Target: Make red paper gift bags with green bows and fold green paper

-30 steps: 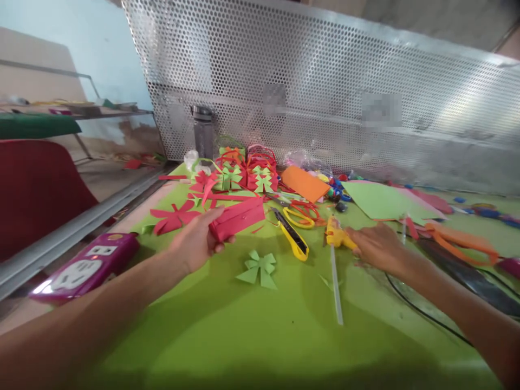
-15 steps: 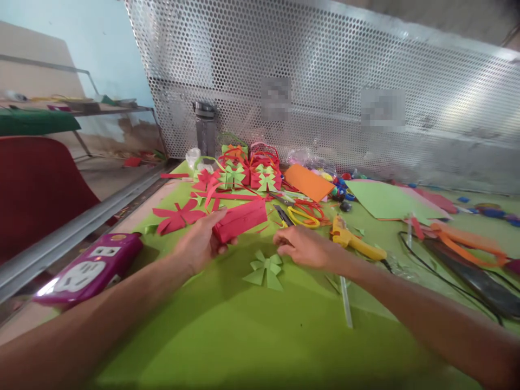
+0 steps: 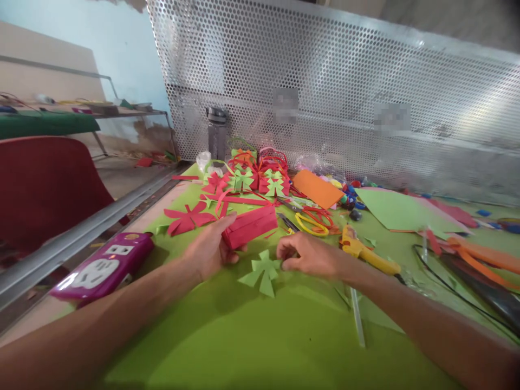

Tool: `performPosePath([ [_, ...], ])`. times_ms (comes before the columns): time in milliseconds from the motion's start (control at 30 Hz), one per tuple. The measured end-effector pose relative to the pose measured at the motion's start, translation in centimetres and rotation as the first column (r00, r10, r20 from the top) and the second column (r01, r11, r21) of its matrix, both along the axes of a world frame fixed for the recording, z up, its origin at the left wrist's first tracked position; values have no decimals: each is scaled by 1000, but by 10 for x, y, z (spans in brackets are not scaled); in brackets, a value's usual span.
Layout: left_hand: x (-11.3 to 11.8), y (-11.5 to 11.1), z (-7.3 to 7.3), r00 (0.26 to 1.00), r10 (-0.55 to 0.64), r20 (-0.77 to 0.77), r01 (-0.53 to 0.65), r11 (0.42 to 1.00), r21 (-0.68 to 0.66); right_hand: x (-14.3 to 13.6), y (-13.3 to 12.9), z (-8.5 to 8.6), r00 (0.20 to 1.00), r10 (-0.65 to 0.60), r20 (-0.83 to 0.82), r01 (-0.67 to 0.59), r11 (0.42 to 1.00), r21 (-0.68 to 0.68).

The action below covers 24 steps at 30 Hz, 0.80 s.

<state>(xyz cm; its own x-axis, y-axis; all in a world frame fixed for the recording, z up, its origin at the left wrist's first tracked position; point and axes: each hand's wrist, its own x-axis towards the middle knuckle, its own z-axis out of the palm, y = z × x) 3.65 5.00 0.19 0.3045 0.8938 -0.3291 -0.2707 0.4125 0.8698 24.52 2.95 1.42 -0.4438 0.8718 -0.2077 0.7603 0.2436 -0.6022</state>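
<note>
My left hand [image 3: 211,246] is wrapped round one end of a small folded red paper box [image 3: 251,225], held just above the table. To its right, my right hand [image 3: 306,254] has its fingers curled into a pinch at the right edge of a light green paper bow [image 3: 262,273]. The bow's loops and tails face up; the fingertips partly cover its right loop. Beyond the right hand lie yellow-handled scissors [image 3: 311,225]. A yellow glue gun [image 3: 369,257] rests beside the right forearm.
A purple power strip [image 3: 103,268] lies at left. Behind are a red paper flower shape [image 3: 189,219], red paper bags with green bows [image 3: 274,187], an orange sheet [image 3: 317,188] and a grey bottle [image 3: 217,135]. Green sheets [image 3: 400,210], a glue stick [image 3: 357,319] and a black cable [image 3: 450,295] are at right.
The view has shifted, moving the scene rightward. My right hand's fingers have come to the green bow's edge, and the bow has shifted and turned slightly. The left hand keeps the red box.
</note>
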Motion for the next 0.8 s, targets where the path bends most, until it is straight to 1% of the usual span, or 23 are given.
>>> performPosePath([
  [100,1,-3,0,1000,-21,4,21,1000,-23,-4,2,-1,983,-60,-172,46,996,-80],
  [200,3,-3,-2,1000,-30,4,30,999,-43,-9,3,-6,950,-119,-290,75,984,-160],
  [267,4,-3,-3,1000,-24,15,25,998,-54,-12,1,-10,917,-178,-357,91,964,-248],
  [367,6,-4,-4,1000,-2,31,4,999,-53,-17,-3,-15,858,-299,-419,132,915,-382],
  [433,7,-6,-4,999,10,35,-9,999,-34,-19,-7,-18,845,-333,-419,153,900,-408],
  [533,8,-9,-5,999,20,33,-20,1000,-12,-24,-13,-21,875,-275,-399,130,926,-354],
  [633,8,-9,-4,999,32,17,-32,999,-12,-29,-19,-20,904,-208,-373,116,960,-255],
  [667,7,-9,-2,999,36,16,-36,999,-16,-30,-20,-18,915,-195,-352,128,971,-204],
  [733,6,-10,1,999,35,29,-34,999,-31,-30,-21,-13,941,-174,-289,164,985,-58],
  [800,5,-11,5,998,27,53,-24,999,-48,-29,-23,-9,964,-153,-219,181,977,114],
])
